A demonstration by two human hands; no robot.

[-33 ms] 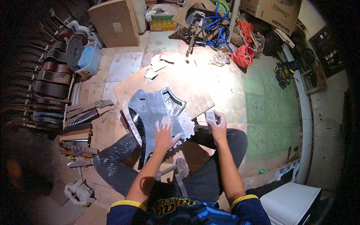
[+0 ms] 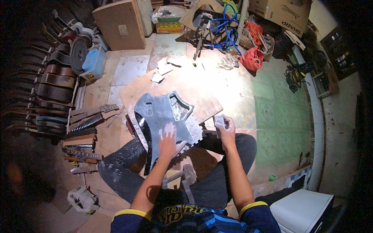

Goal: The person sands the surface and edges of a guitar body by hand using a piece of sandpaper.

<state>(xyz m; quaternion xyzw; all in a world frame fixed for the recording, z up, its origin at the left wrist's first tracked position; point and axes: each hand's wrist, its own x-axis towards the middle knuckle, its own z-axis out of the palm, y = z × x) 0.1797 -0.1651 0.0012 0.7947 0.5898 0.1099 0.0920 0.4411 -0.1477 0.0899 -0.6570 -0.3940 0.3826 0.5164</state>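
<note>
A dusty grey electric-guitar body (image 2: 157,114), with a glossy black edge and routed cavities, lies on a pale jigsaw-edged mat (image 2: 194,130) atop a wooden board (image 2: 206,93) in front of me. My left hand (image 2: 169,139) rests on the body's lower middle, fingers spread, white dust on them. My right hand (image 2: 228,132) is raised at the board's front right edge, beside the guitar, gripping a small grey rectangular block (image 2: 218,120). Between my legs, under the body, are metal and wooden pieces (image 2: 188,174), partly hidden.
Guitar bodies (image 2: 54,91) are racked at left, with loose necks (image 2: 93,116) beside them. Behind the board are a cardboard panel (image 2: 118,25), a blue hose (image 2: 229,27) and red bags (image 2: 252,58). Paper scraps (image 2: 163,66) lie at the board's far edge. A white case (image 2: 299,209) is lower right.
My left hand has shifted very slightly toward me and left on the guitar body. My right hand still holds the block in about the same place.
</note>
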